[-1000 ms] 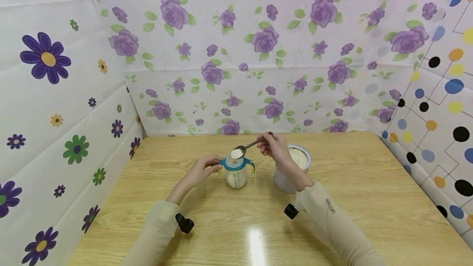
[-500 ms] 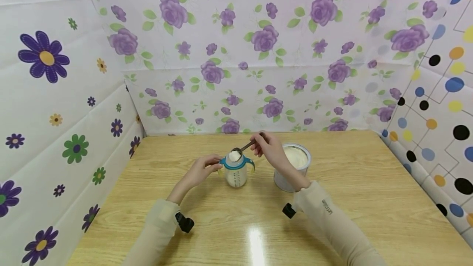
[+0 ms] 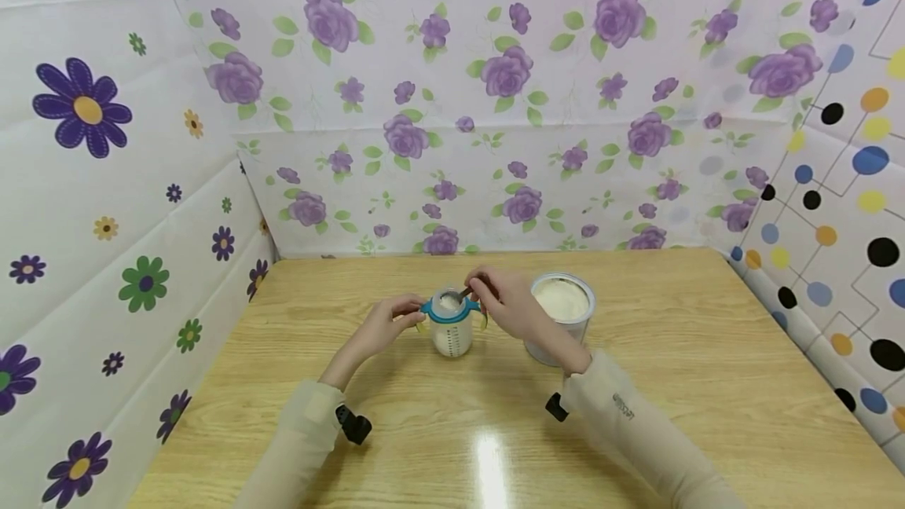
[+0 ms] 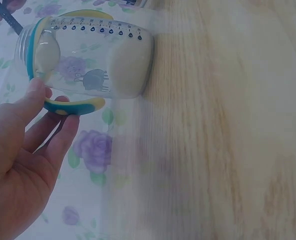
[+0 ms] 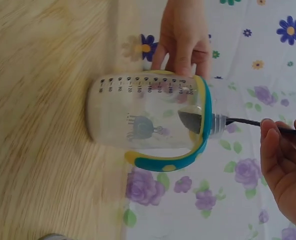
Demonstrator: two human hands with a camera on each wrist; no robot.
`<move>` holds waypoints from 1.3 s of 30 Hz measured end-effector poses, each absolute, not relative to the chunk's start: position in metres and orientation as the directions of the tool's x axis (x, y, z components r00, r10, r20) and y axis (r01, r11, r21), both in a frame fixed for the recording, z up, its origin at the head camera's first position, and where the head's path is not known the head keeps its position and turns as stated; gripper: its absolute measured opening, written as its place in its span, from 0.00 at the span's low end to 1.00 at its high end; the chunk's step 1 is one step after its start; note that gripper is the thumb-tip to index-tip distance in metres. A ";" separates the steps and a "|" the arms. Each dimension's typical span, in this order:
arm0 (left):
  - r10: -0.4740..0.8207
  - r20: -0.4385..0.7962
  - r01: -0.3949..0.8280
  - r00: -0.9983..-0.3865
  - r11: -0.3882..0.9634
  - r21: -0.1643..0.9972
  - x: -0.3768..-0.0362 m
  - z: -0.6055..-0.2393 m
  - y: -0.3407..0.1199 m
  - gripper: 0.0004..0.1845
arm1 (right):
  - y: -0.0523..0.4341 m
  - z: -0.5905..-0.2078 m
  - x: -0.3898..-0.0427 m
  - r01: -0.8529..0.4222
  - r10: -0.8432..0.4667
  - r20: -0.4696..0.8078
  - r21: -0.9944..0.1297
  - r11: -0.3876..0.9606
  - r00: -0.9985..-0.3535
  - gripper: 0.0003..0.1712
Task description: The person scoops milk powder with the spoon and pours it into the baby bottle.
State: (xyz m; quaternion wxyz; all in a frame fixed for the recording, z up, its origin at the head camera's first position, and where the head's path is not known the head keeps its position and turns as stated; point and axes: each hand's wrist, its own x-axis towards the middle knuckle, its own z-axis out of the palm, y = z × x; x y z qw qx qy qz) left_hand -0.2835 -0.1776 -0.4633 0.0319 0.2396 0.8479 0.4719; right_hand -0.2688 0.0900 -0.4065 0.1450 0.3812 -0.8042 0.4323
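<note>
Table: pale wood, carrying everything here.
Tin: open, powder inside, just right of the bottle.
Bottle: upright mid-table, clear with a teal collar and handles, white powder at its bottom.
Left hand: thumb and fingers curled on the bottle's left handle.
Right hand: fingertips pinching the spoon's handle.
Spoon: bowl dipped through the bottle's neck.
</note>
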 end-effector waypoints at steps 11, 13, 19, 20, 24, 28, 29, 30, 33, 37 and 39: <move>0.438 0.177 0.384 -0.881 0.447 0.808 -0.282 -0.464 -0.177 0.12 | 0.093 -0.410 -0.262 -0.924 -0.671 0.636 -0.241 0.298 -0.382 0.07; 0.436 0.164 0.373 -0.885 0.450 0.812 -0.283 -0.464 -0.178 0.12 | 0.095 -0.411 -0.261 -0.929 -0.691 0.624 -0.198 0.313 -0.365 0.07; 0.432 0.153 0.359 -0.889 0.448 0.819 -0.279 -0.461 -0.175 0.12 | 0.100 -0.413 -0.255 -0.932 -0.724 0.601 -0.106 0.347 -0.338 0.10; 0.430 0.155 0.360 -0.889 0.448 0.819 -0.279 -0.461 -0.175 0.13 | 0.100 -0.413 -0.255 -0.932 -0.728 0.601 -0.087 0.351 -0.330 0.10; 0.429 0.159 0.360 -0.889 0.440 0.823 -0.281 -0.460 -0.175 0.12 | 0.101 -0.411 -0.253 -0.935 -0.734 0.608 -0.038 0.354 -0.302 0.11; 0.432 0.168 0.368 -0.886 0.434 0.823 -0.283 -0.463 -0.176 0.11 | 0.101 -0.410 -0.252 -0.932 -0.733 0.607 -0.035 0.361 -0.307 0.11; 0.431 0.164 0.364 -0.887 0.436 0.823 -0.283 -0.463 -0.176 0.11 | 0.102 -0.409 -0.252 -0.930 -0.735 0.602 -0.040 0.364 -0.314 0.11; 0.429 0.161 0.361 -0.889 0.437 0.824 -0.283 -0.463 -0.177 0.11 | 0.102 -0.409 -0.251 -0.929 -0.736 0.596 -0.048 0.368 -0.322 0.11; 0.426 0.150 0.351 -0.892 0.445 0.824 -0.282 -0.463 -0.176 0.10 | 0.105 -0.409 -0.249 -0.921 -0.735 0.570 -0.113 0.373 -0.367 0.12; 0.424 0.149 0.350 -0.893 0.446 0.823 -0.283 -0.464 -0.176 0.11 | 0.109 -0.409 -0.249 -0.905 -0.718 0.552 -0.225 0.360 -0.423 0.12; 0.427 0.156 0.356 -0.891 0.443 0.823 -0.283 -0.463 -0.176 0.11 | 0.111 -0.409 -0.250 -0.901 -0.707 0.559 -0.261 0.346 -0.434 0.11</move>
